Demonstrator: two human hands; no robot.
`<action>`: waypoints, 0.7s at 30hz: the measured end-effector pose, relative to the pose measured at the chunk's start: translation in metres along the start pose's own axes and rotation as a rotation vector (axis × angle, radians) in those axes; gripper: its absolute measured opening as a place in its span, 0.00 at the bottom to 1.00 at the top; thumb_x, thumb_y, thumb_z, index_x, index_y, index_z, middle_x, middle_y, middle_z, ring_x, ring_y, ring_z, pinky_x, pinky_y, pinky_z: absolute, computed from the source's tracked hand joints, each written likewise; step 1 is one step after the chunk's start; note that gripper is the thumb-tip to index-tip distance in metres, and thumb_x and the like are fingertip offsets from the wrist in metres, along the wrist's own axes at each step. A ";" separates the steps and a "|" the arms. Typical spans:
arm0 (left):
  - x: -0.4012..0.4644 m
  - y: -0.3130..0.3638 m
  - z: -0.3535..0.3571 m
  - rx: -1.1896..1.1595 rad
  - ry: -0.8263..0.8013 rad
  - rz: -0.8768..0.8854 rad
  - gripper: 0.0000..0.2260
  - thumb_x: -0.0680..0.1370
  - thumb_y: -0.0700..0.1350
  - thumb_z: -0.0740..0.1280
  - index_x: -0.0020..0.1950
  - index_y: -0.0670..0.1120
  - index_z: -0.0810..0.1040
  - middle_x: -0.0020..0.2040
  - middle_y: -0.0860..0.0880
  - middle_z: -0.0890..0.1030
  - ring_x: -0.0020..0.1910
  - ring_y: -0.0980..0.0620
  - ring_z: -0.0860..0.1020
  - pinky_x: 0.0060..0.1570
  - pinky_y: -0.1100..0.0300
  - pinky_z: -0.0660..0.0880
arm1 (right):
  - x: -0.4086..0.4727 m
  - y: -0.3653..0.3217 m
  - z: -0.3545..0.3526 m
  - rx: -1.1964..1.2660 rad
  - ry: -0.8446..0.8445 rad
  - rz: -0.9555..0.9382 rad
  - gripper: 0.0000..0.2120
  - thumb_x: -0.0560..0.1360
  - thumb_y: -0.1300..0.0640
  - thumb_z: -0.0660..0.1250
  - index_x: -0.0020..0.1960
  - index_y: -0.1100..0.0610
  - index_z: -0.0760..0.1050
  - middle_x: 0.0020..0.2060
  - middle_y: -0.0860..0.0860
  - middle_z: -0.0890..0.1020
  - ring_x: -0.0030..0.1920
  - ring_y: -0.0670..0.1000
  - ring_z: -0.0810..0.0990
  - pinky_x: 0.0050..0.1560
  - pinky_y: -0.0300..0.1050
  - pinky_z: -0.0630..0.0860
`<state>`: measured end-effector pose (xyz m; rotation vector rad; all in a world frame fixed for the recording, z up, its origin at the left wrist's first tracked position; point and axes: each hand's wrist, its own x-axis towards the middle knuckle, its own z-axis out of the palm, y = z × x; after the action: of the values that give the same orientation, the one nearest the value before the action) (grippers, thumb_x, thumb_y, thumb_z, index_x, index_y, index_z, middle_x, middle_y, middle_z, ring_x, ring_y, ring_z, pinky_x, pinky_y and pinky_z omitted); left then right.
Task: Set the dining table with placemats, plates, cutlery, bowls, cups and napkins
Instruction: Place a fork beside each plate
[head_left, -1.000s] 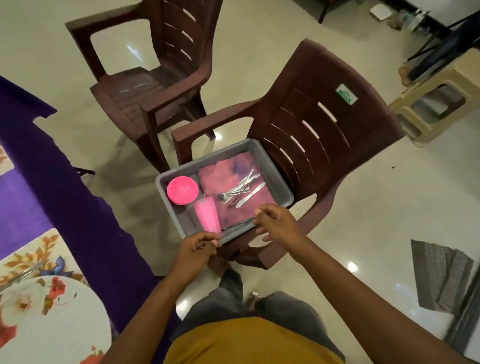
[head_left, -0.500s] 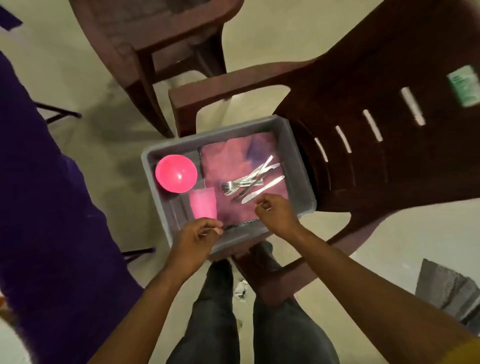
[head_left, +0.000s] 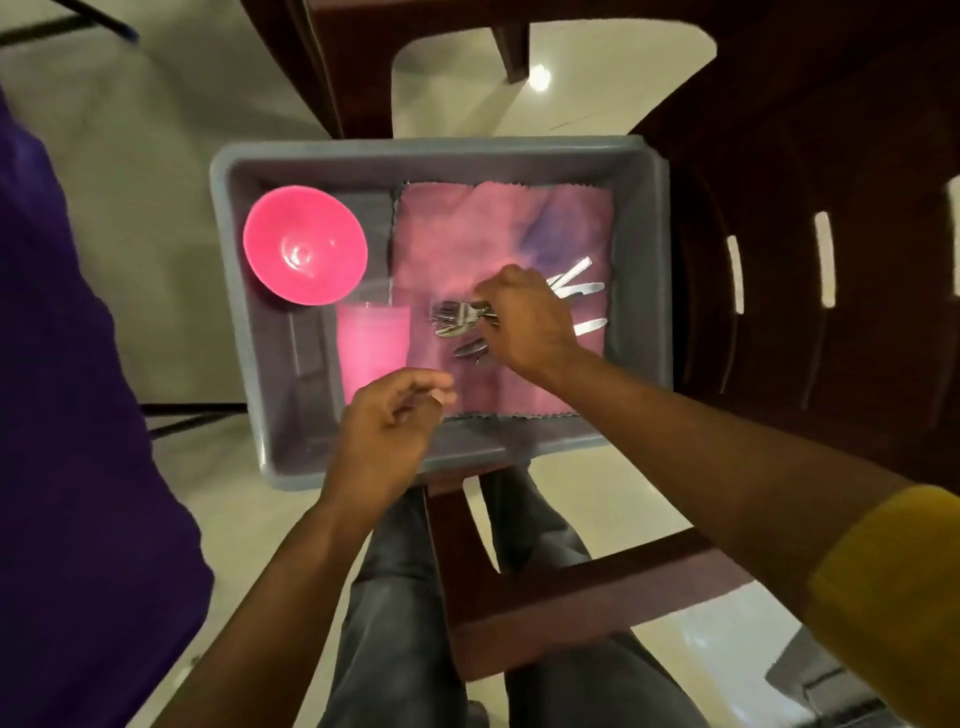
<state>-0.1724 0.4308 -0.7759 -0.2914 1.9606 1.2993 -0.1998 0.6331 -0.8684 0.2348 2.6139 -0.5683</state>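
A grey plastic tub (head_left: 641, 260) sits on the seat of a brown chair. Inside it lie a pink bowl (head_left: 305, 244) at the left, a pink cup (head_left: 371, 347) just below it, and a folded pink napkin (head_left: 498, 234) under a bunch of steel cutlery (head_left: 457, 318). My right hand (head_left: 524, 317) is over the napkin, its fingers pinching the cutlery near the fork heads; handle ends stick out to its right. My left hand (head_left: 387, 441) hovers over the tub's near edge beside the cup, fingers loosely curled, holding nothing.
The brown chair (head_left: 810, 291) has its slatted back at the right and its frame under the tub. A purple tablecloth (head_left: 67, 415) hangs along the left edge. My legs stand on the pale tiled floor (head_left: 156, 156) below the tub.
The view has closed in on the tub. My right hand went from the tub's near rim onto the cutlery and pinched it. My left hand stays near the cup.
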 end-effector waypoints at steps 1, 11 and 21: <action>0.001 -0.002 0.003 -0.005 0.013 0.003 0.12 0.83 0.37 0.67 0.54 0.54 0.85 0.50 0.54 0.88 0.54 0.52 0.85 0.63 0.42 0.80 | 0.002 0.001 0.002 -0.055 -0.014 -0.030 0.17 0.75 0.55 0.71 0.63 0.53 0.79 0.59 0.53 0.78 0.61 0.59 0.75 0.54 0.52 0.77; 0.001 -0.013 0.018 -0.001 0.012 -0.028 0.11 0.83 0.38 0.66 0.58 0.51 0.85 0.50 0.55 0.87 0.55 0.55 0.85 0.63 0.44 0.80 | 0.007 0.009 0.005 -0.133 0.038 -0.113 0.12 0.76 0.54 0.70 0.59 0.54 0.81 0.55 0.53 0.81 0.57 0.58 0.76 0.54 0.53 0.76; 0.006 -0.014 0.013 -0.066 0.012 -0.078 0.10 0.83 0.38 0.67 0.56 0.52 0.85 0.50 0.54 0.88 0.53 0.53 0.86 0.62 0.45 0.81 | 0.019 0.009 0.002 0.109 0.027 0.021 0.05 0.73 0.56 0.73 0.47 0.49 0.86 0.44 0.47 0.85 0.50 0.54 0.80 0.46 0.47 0.77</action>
<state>-0.1628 0.4371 -0.7923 -0.4046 1.8995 1.3157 -0.2136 0.6421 -0.8820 0.3061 2.6064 -0.7066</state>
